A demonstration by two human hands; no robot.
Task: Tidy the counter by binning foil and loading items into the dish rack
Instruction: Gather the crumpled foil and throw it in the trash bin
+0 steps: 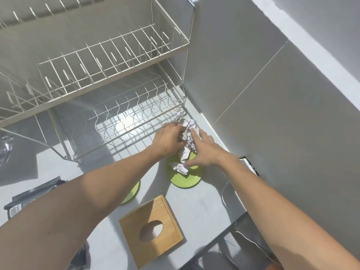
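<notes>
Crumpled silver foil lies over a green plate near the right corner of the counter, beside the dish rack. My left hand grips the foil from the left. From the right, my right hand presses on the foil, thumb on a lower wad. A second green plate is mostly hidden under my left forearm. The two-tier white wire dish rack stands behind, both tiers empty.
A wooden box with an oval hole sits on the counter in front of the plates. Dark packets lie at the left, shiny plastic further left. A white cable runs along the right wall, close to a wall socket.
</notes>
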